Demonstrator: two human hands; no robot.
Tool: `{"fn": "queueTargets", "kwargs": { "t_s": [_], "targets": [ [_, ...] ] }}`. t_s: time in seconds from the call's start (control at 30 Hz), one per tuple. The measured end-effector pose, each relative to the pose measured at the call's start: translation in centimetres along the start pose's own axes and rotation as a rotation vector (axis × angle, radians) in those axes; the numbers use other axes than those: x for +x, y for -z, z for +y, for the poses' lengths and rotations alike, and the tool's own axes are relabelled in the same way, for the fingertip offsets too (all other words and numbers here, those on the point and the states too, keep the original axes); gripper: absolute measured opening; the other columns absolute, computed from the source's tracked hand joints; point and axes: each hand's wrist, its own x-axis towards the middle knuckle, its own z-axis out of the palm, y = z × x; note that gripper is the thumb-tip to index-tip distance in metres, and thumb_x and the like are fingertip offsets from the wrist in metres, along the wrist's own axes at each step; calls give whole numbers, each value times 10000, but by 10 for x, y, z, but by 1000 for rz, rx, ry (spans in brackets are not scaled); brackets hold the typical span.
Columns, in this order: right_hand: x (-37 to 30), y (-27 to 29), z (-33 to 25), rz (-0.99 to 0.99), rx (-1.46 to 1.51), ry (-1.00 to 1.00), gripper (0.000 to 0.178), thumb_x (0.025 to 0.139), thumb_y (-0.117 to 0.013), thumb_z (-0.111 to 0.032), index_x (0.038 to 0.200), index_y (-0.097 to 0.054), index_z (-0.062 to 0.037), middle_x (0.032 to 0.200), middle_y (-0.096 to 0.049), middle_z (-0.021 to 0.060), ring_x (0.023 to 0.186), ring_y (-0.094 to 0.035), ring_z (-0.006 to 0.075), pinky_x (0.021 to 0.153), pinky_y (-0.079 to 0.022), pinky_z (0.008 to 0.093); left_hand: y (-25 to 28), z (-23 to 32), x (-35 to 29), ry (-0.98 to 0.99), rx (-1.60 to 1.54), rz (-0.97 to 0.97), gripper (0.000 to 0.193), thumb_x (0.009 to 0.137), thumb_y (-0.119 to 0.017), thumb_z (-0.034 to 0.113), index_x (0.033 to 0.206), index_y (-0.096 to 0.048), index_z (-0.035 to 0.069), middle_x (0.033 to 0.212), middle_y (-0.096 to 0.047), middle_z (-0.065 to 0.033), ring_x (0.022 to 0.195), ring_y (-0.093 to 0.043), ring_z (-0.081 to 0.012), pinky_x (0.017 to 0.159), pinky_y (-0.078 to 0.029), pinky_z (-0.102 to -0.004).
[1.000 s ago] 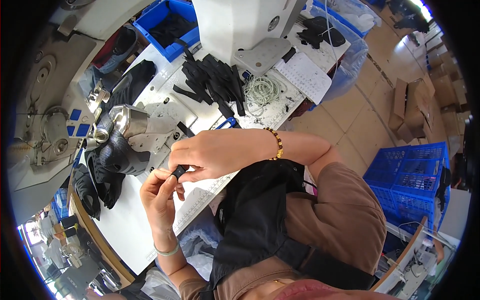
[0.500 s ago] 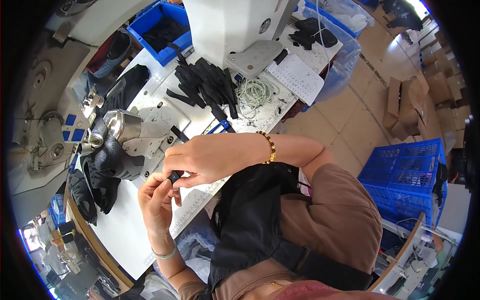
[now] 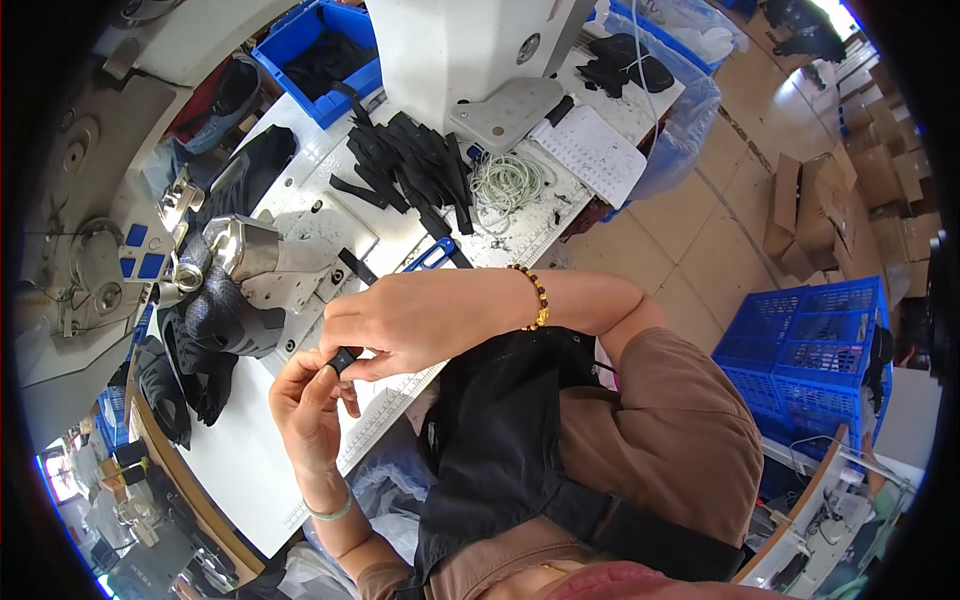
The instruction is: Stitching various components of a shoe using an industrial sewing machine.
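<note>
Over the front part of the white worktable, my left hand [image 3: 308, 408] and my right hand [image 3: 405, 318] meet. Between their fingertips they pinch a short black strip [image 3: 342, 360], apparently folded fabric. My right hand covers much of it, and a black strip end [image 3: 356, 266] shows just beyond that hand. A blue-handled thread snipper [image 3: 430, 254] lies past my right wrist. Farther back is a loose pile of black strips [image 3: 410, 165], with a tangle of pale cord [image 3: 507, 185] beside it.
A sewing machine's metal working end [image 3: 245, 248] stands at the left with dark grey fabric [image 3: 225, 315] around it. Black shoe-upper-like pieces [image 3: 165, 390] lie nearby. A blue bin [image 3: 322, 65], a notebook [image 3: 592, 155] and the white machine body [image 3: 460, 60] are at the back; blue crates [image 3: 800, 350] stand at right.
Both hands have shifted slightly left together with the black strip between them. Their grip looks the same.
</note>
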Motion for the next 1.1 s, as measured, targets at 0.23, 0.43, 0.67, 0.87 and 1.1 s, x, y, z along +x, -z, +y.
{"fn": "queueTargets", "kwargs": {
  "t_s": [0.23, 0.43, 0.67, 0.87, 1.1],
  "targets": [
    [-3, -2, 3, 66, -77, 23, 191, 821, -623, -202, 900, -534, -53, 812, -507, 76, 622, -567, 246, 552, -456, 328, 3, -10, -4, -111, -21, 171, 156, 887, -512, 75, 920, -542, -74, 735, -588, -127, 603, -580, -153, 489, -490, -229],
    [-3, 0, 0, 42, -81, -23, 189, 821, -618, -199, 894, -532, -47, 809, -502, 76, 619, -562, 245, 548, -453, 323, 0, -10, -4, -142, 44, 176, 156, 903, -505, 97, 904, -538, -56, 754, -591, -117, 604, -570, -123, 486, -472, -209],
    [-6, -2, 0, 59, -103, -13, 203, 819, -622, -205, 905, -536, -43, 811, -506, 75, 614, -566, 240, 542, -457, 318, -2, -12, -4, -128, 42, 185, 136, 900, -507, 67, 914, -546, -62, 723, -584, -109, 589, -570, -129, 469, -474, -207],
    [-6, -3, 1, 72, -112, -8, 203, 817, -624, -206, 905, -537, -45, 800, -506, 73, 605, -567, 236, 538, -458, 313, 1, -14, -4, -152, 20, 179, 131, 901, -514, 71, 908, -545, -56, 712, -579, -100, 568, -551, -111, 462, -457, -192],
    [-6, -1, 0, 68, -109, -15, 195, 816, -625, -200, 898, -537, -47, 788, -502, 70, 600, -565, 230, 534, -454, 312, 1, -17, -3, -142, -52, 154, 123, 897, -511, 49, 931, -549, -63, 729, -596, -116, 591, -585, -141, 484, -489, -225]
  ]
}}
